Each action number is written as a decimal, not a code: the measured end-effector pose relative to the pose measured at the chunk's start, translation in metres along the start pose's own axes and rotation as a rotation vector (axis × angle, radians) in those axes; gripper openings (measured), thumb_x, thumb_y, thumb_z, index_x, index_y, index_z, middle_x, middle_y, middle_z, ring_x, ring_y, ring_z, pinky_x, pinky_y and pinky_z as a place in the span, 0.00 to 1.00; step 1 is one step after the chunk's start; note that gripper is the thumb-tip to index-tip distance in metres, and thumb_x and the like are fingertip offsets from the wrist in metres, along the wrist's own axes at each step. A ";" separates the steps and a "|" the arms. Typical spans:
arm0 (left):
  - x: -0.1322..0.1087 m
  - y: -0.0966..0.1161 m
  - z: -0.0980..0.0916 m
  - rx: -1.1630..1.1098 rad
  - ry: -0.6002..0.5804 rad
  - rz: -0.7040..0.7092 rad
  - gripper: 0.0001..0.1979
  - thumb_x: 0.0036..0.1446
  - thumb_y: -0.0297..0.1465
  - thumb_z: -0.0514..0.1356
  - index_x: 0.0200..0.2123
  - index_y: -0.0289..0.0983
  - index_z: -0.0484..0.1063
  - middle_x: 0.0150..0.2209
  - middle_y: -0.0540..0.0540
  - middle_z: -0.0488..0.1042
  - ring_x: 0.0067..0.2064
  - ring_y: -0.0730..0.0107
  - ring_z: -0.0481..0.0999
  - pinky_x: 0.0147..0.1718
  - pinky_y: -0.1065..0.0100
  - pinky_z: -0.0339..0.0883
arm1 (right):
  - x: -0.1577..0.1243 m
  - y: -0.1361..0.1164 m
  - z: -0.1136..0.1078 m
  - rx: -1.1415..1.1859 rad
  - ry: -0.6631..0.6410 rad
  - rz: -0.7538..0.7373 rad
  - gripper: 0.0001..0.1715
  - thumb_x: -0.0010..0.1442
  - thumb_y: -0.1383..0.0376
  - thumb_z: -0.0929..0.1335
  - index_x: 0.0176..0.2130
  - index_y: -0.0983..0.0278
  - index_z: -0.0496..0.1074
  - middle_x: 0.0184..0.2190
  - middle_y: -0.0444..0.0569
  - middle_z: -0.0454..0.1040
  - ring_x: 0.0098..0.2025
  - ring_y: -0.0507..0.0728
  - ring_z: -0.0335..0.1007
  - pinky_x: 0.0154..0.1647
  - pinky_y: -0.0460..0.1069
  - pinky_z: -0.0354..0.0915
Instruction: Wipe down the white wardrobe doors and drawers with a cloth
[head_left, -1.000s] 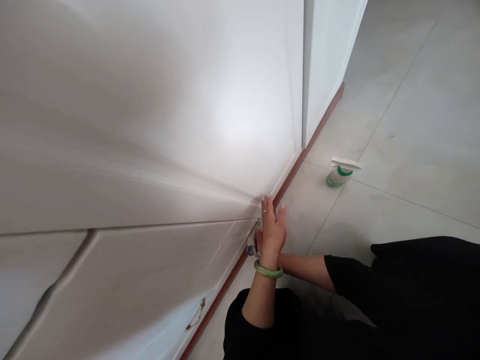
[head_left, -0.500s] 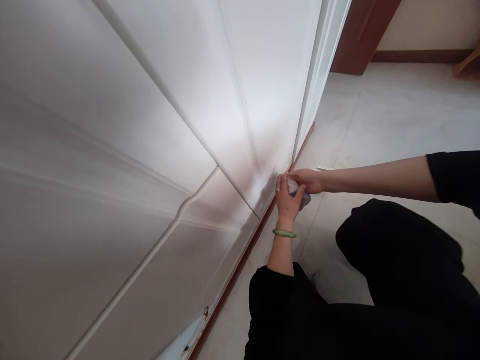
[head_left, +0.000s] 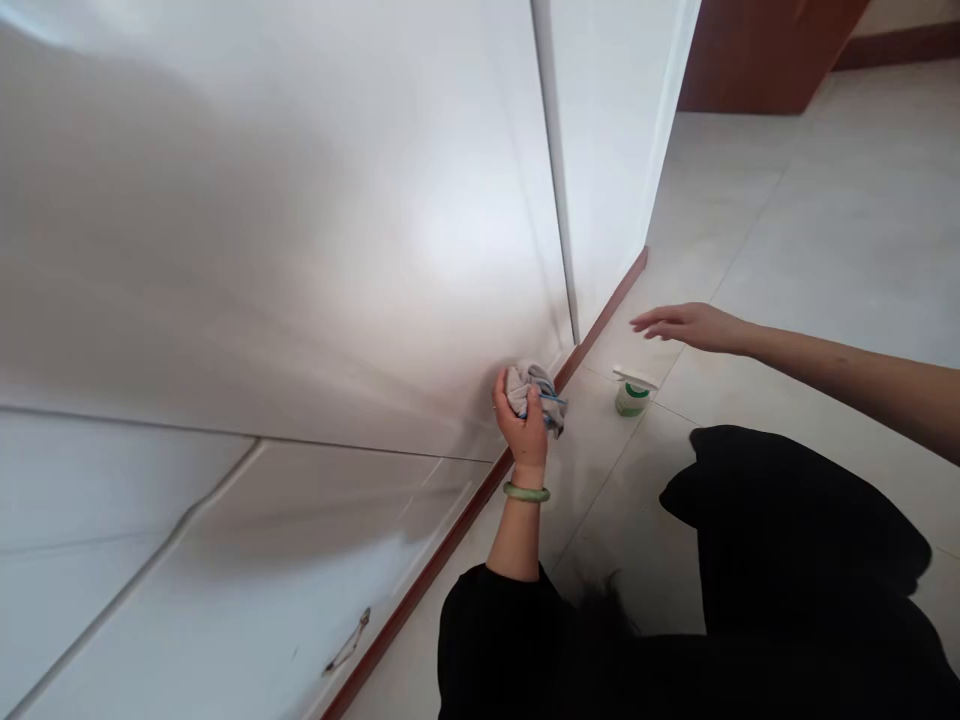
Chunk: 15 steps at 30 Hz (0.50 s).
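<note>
A crumpled grey cloth with blue edging [head_left: 531, 388] is gripped in my left hand [head_left: 521, 425], close against the foot of the white cabinet [head_left: 420, 330]. A green bangle [head_left: 526, 493] circles that wrist. My right hand [head_left: 690, 325] holds nothing; its fingers stretch out over the floor, apart from the cloth. Just below it in view, a green and white container with a white top [head_left: 634, 395] stands on the tiles.
A reddish-brown baseboard [head_left: 457, 545] runs along the cabinet's foot. A metal handle [head_left: 349, 642] is on the lower left panel. At the top right is a dark red wooden piece [head_left: 757, 60]. My black-clothed knee [head_left: 780, 510] is at the right.
My right hand has come off the cloth and moved right, its fingers now spread. My left hand keeps the cloth, now further left in view. The view has shifted, and the container now shows fully.
</note>
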<state>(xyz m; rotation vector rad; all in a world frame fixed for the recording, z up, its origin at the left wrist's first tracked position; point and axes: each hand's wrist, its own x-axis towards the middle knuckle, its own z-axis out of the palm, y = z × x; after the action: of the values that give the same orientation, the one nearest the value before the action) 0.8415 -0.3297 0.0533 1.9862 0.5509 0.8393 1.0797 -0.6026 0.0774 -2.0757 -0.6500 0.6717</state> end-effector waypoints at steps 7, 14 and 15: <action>0.021 -0.008 0.078 0.265 -0.140 0.360 0.25 0.75 0.40 0.52 0.70 0.39 0.65 0.72 0.30 0.67 0.77 0.55 0.65 0.77 0.47 0.60 | 0.001 0.183 0.040 -0.171 -0.296 -0.220 0.66 0.50 0.48 0.80 0.79 0.56 0.59 0.78 0.57 0.61 0.76 0.76 0.64 0.76 0.68 0.65; 0.088 0.025 0.127 0.589 0.026 0.364 0.26 0.74 0.44 0.49 0.64 0.37 0.74 0.71 0.30 0.70 0.79 0.53 0.61 0.80 0.47 0.51 | 0.030 0.174 0.113 0.148 -0.433 -0.429 0.62 0.54 0.43 0.78 0.79 0.53 0.59 0.78 0.55 0.60 0.78 0.73 0.61 0.79 0.68 0.60; 0.105 0.038 0.129 0.634 0.043 0.373 0.26 0.74 0.45 0.49 0.64 0.38 0.74 0.72 0.32 0.69 0.80 0.53 0.58 0.81 0.47 0.48 | 0.034 0.171 0.118 0.186 -0.426 -0.423 0.59 0.55 0.44 0.78 0.77 0.52 0.61 0.77 0.54 0.64 0.76 0.73 0.63 0.77 0.68 0.62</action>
<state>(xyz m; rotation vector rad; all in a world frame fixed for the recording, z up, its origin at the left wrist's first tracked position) 1.0100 -0.3525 0.0735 2.7145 0.5180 1.0182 1.0613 -0.6028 -0.1322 -1.5622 -1.1780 0.8910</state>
